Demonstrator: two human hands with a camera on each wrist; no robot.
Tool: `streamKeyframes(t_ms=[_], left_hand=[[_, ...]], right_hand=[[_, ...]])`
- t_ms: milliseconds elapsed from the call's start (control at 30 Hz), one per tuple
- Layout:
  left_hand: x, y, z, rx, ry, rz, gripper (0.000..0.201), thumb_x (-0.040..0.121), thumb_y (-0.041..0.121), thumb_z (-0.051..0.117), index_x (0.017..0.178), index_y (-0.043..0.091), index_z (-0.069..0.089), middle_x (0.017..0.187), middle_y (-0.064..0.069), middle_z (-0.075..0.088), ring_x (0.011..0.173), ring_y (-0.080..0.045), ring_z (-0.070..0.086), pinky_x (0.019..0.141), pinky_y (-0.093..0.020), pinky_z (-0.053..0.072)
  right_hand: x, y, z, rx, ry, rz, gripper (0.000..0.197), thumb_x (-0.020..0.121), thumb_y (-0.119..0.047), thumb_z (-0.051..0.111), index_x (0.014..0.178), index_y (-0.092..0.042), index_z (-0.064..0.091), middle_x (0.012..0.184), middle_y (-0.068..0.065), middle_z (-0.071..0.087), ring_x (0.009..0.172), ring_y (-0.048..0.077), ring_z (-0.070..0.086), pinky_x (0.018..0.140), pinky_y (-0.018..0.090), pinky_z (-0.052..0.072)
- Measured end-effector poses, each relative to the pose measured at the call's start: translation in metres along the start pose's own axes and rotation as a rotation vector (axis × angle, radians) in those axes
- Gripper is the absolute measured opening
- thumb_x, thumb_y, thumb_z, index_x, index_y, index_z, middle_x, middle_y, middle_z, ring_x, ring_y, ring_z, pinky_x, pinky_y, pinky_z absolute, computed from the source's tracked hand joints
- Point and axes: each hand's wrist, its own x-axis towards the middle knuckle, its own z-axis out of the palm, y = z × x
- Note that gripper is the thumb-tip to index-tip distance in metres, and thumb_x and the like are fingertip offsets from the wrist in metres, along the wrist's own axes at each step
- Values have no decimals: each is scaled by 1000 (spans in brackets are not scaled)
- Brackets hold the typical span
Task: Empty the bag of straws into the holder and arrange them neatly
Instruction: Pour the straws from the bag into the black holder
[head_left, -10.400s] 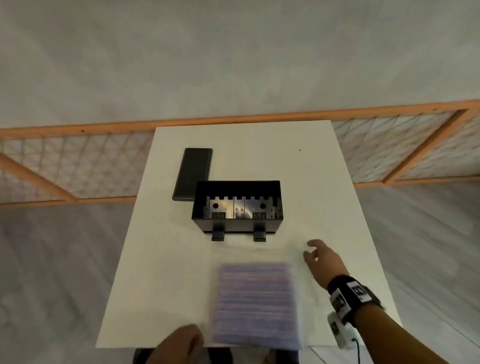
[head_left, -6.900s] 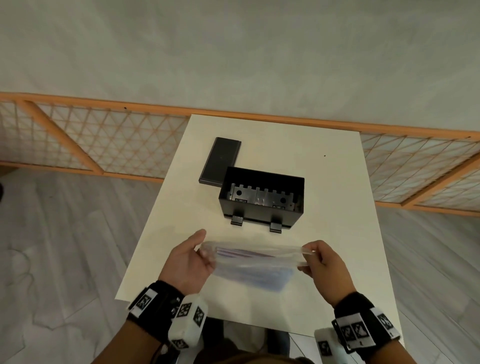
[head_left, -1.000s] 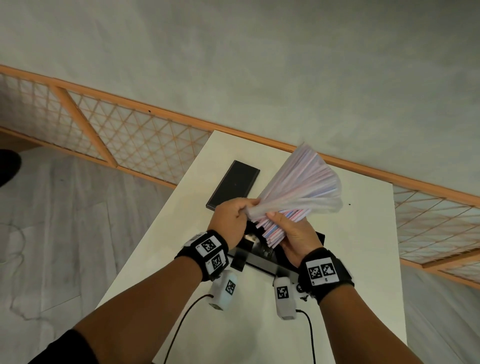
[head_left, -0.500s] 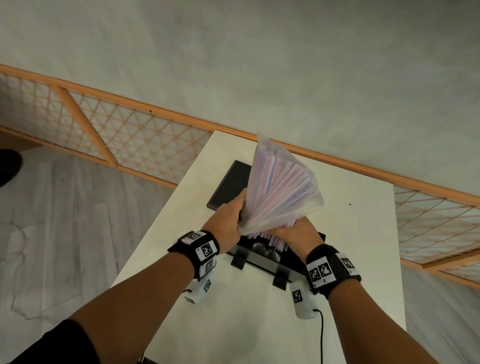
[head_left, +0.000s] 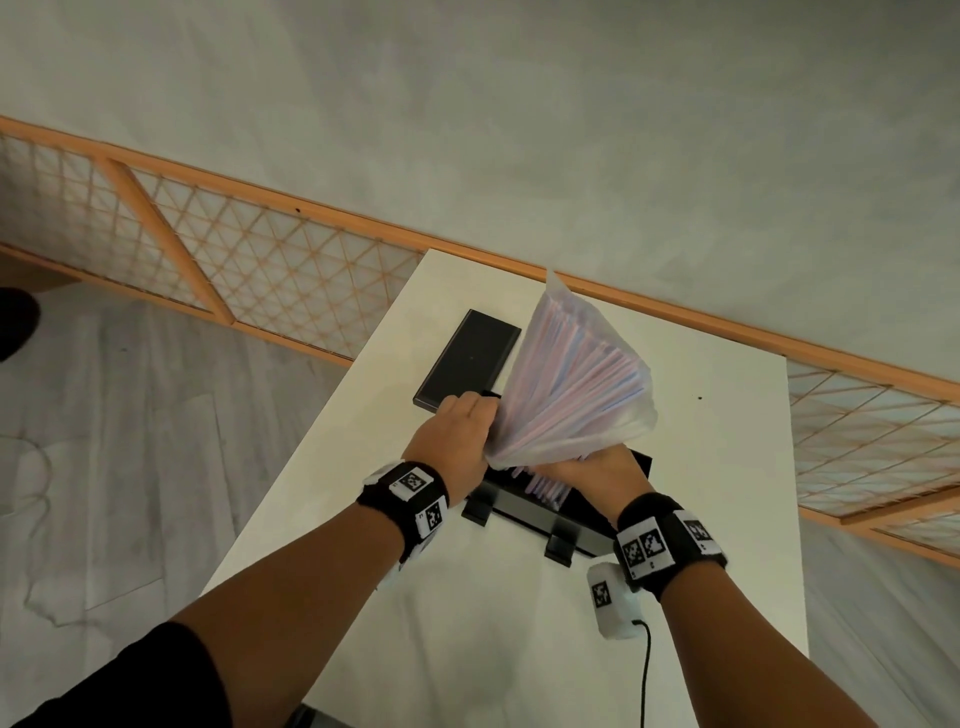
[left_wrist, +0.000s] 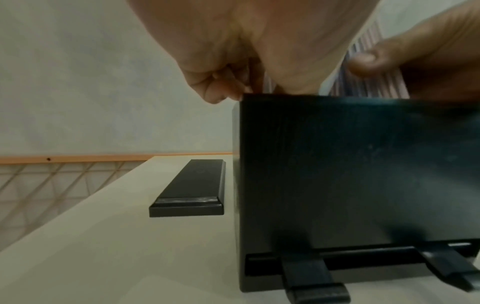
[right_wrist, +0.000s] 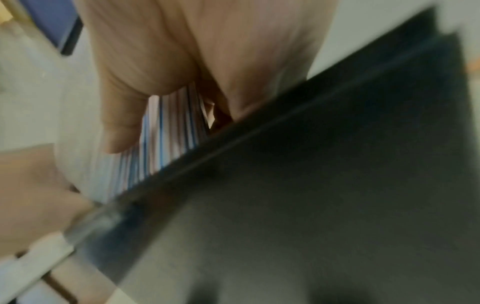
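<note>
Grey wall and an orange lattice screen back a white bench, and going from left to right across it: the flat black lid lies at the far left, just beside the holder, untouched. Next comes the left hand, its fingers curled round the left side of the bag's gathered mouth, right above the rim of the black holder. Between the two hands the clear bag, which half a second ago leaned a little to the right, now stands nearly upright with its closed end highest, and the striped straws poke further out of its mouth, their tips below the holder's rim. On the right, the right hand grips the bundle at the mouth, fingers and thumb wrapped around bag and straws together; its wrist view is blurred but shows the straws running down past the holder's edge. That steeper tilt means the pour has begun, though most straws still sit inside the bag. Loosening the grip so they slide out likely comes next, and with the bundle fanned wide above, some could spill over the rim.
</note>
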Motion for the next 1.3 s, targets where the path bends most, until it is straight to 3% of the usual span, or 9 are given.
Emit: streamKeyframes(t_ms=[133, 200, 267, 333, 500, 700, 933, 1200, 1300], left_hand=[[0, 4, -4, -18, -33, 31, 61, 79, 17, 74, 132, 14, 43, 123, -4, 53, 110, -25, 51, 84, -37, 52], [-1, 3, -5, -64, -31, 25, 53, 79, 23, 75, 122, 16, 44, 116, -3, 55, 106, -26, 53, 82, -41, 53], [-4, 0, -6, -136, -50, 10, 51, 78, 31, 75, 118, 20, 46, 112, 0, 57, 102, -23, 54, 82, -44, 55], [-6, -4, -7, -256, -82, 11, 53, 75, 43, 76, 116, 25, 48, 108, 6, 60, 97, -18, 57, 82, -43, 57], [-12, -2, -17, -522, -203, 0, 88, 68, 48, 88, 139, 25, 40, 127, 12, 60, 114, -8, 60, 98, -32, 54], [-2, 2, -18, -819, -69, -144, 122, 55, 54, 95, 152, 33, 23, 135, 12, 56, 120, -7, 59, 101, -33, 52], [14, 9, -28, -850, -74, -61, 69, 63, 42, 95, 122, 24, 66, 115, 7, 72, 109, -6, 68, 97, -39, 57], [13, -2, -33, -898, -13, -139, 63, 75, 19, 89, 132, 17, 61, 119, 4, 67, 113, -14, 62, 102, -36, 49], [13, -2, -36, -901, -30, -129, 68, 75, 19, 89, 135, 19, 58, 123, 2, 67, 116, -15, 61, 104, -38, 49]], right_hand=[[1, -3, 3, 135, 90, 8, 69, 62, -22, 96, 124, -17, 66, 115, 1, 76, 110, 19, 71, 100, 45, 55], [-2, -7, 3, 118, 122, 9, 62, 68, -22, 95, 122, -20, 66, 113, -2, 76, 107, 12, 71, 95, 35, 57], [-6, -11, -1, 54, 115, -5, 46, 76, -16, 90, 115, -23, 66, 102, -8, 75, 90, -6, 70, 77, 13, 55], [-7, -9, -6, -17, 108, -21, 40, 79, -13, 87, 112, -21, 65, 98, -11, 71, 75, -15, 66, 63, 4, 49], [-12, -2, -9, -199, 35, -13, 42, 80, -11, 84, 113, -26, 62, 101, -12, 68, 81, -16, 62, 67, 2, 47], [-19, -5, 4, -190, -28, -11, 66, 72, -13, 91, 126, -24, 56, 112, -13, 68, 94, -11, 65, 75, 8, 51], [-18, -23, 7, -207, -21, -103, 72, 72, -28, 91, 136, -25, 58, 121, -7, 70, 113, 6, 66, 95, 33, 58], [-24, -43, 8, -171, 91, -225, 80, 70, -21, 93, 139, -19, 53, 125, -11, 66, 116, -5, 61, 94, 12, 50], [-21, -47, 9, -262, 96, -205, 75, 72, -31, 91, 137, -28, 53, 125, -14, 65, 115, 0, 61, 96, 20, 50]])
